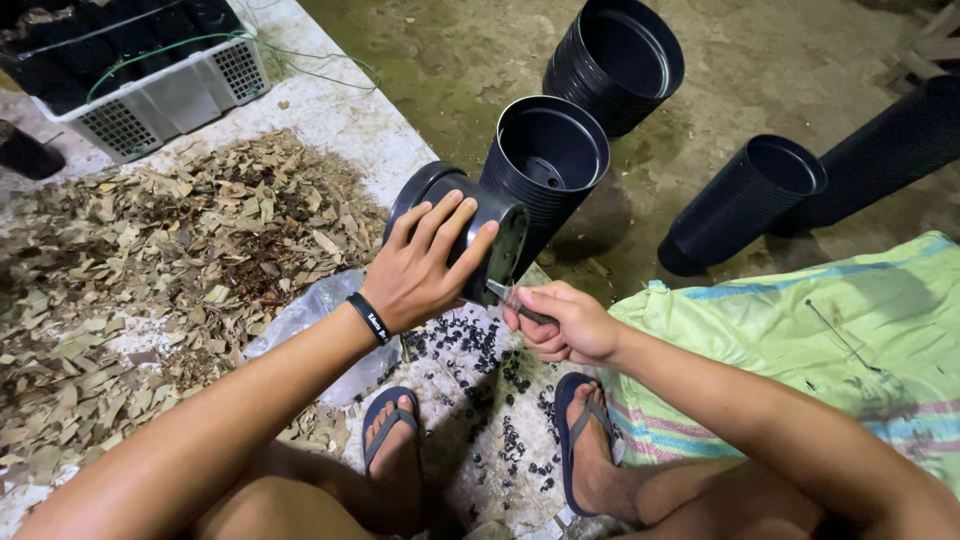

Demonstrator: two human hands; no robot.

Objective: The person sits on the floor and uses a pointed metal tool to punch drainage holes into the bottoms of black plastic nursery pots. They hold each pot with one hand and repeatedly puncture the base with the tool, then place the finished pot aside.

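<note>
My left hand [420, 265] grips a black plastic plant pot [480, 225] lying on its side, its base turned toward my right. My right hand [560, 322] is closed around a small cutting tool [505, 295] whose tip touches the pot's base edge. Small black plastic scraps [500, 400] lie scattered on the ground below, between my two feet in dark flip-flops [385, 425].
Stacks of black pots lie beyond: one upright-facing stack [550, 160], another behind it [620, 60], two more at right [745, 200]. A heap of dry leaves [170, 270] spreads at left, a white crate [150, 90] at top left, a green woven sack [800, 340] at right.
</note>
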